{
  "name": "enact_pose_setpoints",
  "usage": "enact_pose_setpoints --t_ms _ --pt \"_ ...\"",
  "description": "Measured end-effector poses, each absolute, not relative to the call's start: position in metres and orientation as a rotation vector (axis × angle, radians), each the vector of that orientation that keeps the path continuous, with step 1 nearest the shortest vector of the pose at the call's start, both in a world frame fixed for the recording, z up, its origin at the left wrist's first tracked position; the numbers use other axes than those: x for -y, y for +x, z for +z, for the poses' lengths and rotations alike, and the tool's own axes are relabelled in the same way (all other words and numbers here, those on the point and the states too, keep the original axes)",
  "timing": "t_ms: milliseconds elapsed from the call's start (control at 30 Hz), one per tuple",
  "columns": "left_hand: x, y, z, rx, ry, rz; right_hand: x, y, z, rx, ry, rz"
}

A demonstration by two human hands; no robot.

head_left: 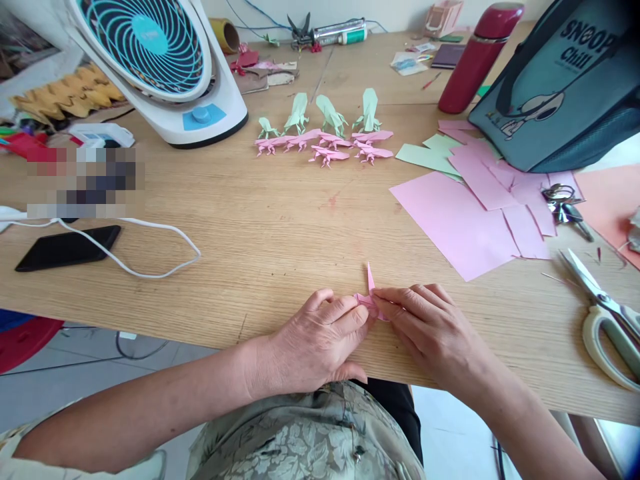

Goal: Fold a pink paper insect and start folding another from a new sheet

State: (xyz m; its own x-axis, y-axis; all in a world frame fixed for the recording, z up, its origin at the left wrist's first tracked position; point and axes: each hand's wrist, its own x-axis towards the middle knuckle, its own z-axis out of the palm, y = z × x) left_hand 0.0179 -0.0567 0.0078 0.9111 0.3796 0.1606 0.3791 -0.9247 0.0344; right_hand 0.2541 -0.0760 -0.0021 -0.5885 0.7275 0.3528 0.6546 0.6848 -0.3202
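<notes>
A small pink folded paper piece point(371, 277) lies between my hands at the table's front edge, one thin point sticking up and away from me. My left hand point(327, 333) presses its fingertips on the paper's left side. From the right, my right hand point(425, 320) pinches the same paper at the base of that point. Fingers cover most of the folded part. Farther back stand several pink origami insects point(327, 155) in rows, with several light green origami insects point(331, 115) behind them.
At right lie a pink paper sheet point(450, 220), cut strips point(483, 177), keys point(565, 203) and scissors point(603, 303). A lunch bag point(560, 93) and red flask point(475, 60) stand behind. To the left are a fan point(160, 60), black phone point(70, 247) and white cable point(150, 273).
</notes>
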Motion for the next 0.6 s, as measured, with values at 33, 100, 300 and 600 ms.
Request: enact_pose_setpoints --t_ms 33,100,300,600 --pt "0.057 0.017 0.009 -0.614 3.072 0.269 0.075 0.255 -0.002 2.433 -1.073 0.21" --pt "0.059 0.015 0.01 -0.631 3.061 0.292 0.075 0.256 -0.002 2.43 -1.07 0.214" --pt "0.062 0.01 0.007 -0.642 2.963 0.401 0.073 0.263 -0.002 2.473 -1.062 0.319" --pt "0.057 0.007 0.011 -0.616 2.95 0.315 0.073 0.267 0.007 2.618 -0.955 0.261"
